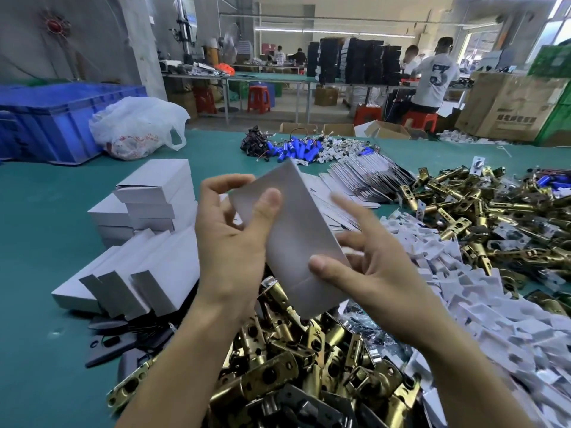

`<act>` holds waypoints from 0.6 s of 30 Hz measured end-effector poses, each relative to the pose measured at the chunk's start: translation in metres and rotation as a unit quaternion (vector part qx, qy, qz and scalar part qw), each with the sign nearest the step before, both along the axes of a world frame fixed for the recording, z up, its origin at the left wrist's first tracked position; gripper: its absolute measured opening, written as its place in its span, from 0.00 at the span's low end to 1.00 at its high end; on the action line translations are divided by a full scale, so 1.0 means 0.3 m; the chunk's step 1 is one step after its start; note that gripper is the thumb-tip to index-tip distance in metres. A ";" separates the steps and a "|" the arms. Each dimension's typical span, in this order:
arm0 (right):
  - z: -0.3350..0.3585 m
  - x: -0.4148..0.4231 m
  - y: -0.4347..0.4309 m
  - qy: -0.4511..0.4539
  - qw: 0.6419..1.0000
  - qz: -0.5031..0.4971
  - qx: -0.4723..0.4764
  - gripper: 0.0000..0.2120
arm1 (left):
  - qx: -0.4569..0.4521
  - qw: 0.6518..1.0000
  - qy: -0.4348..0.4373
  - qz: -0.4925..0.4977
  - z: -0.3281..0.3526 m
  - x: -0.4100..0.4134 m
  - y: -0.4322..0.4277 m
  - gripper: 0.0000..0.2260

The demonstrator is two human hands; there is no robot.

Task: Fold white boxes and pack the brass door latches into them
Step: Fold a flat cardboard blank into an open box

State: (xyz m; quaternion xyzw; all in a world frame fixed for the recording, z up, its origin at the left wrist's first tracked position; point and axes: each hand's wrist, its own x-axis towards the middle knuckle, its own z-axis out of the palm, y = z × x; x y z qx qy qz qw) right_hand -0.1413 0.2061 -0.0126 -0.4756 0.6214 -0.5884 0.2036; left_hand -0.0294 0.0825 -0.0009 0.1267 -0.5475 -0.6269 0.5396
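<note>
Both hands hold a white box [296, 230] up over the table, tilted, long side running from upper left to lower right. My left hand [230, 239] grips its upper left part, thumb pressed on the front face and fingers curled behind. My right hand [361, 267] pinches the lower right edge with the thumb on the face; its index finger is stretched out behind. Brass door latches [296, 362] lie heaped just below my hands, and a second heap of latches [482, 211] is at the right.
Folded white boxes [148, 211] are stacked at the left, some with open flaps. Flat box blanks [364, 174] fan out behind. White plastic inserts [482, 307] lie at the right. Blue batteries [293, 149], a plastic bag [136, 128] and a blue crate [46, 118] sit farther back.
</note>
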 end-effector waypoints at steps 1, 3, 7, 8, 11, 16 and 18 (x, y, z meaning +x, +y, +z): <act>-0.006 0.002 -0.007 -0.004 1.000 0.011 -0.001 0.26 | 0.039 0.999 0.017 -0.008 0.004 0.000 -0.006 0.14; -0.006 0.002 -0.011 -0.023 0.999 0.016 -0.026 0.17 | 0.066 0.997 0.023 -0.025 0.008 0.002 -0.012 0.15; 0.001 -0.035 0.013 -0.022 0.998 -0.054 -0.039 0.18 | 0.034 0.996 -0.048 -0.062 0.003 0.011 -0.029 0.15; 0.000 -0.045 0.020 -0.008 0.997 -0.075 -0.036 0.19 | 0.015 0.995 -0.073 -0.059 0.000 0.017 -0.036 0.15; 0.000 -0.056 0.032 0.071 0.991 -0.115 -0.024 0.26 | -0.059 0.982 -0.179 -0.028 -0.003 0.036 -0.045 0.24; 0.011 -0.064 0.049 0.219 0.966 -0.138 -0.019 0.29 | -0.142 0.920 -0.359 -0.065 -0.023 0.037 -0.048 0.32; 0.022 -0.062 0.051 0.272 0.952 -0.141 -0.027 0.29 | -0.155 0.913 -0.371 -0.072 -0.029 0.036 -0.046 0.32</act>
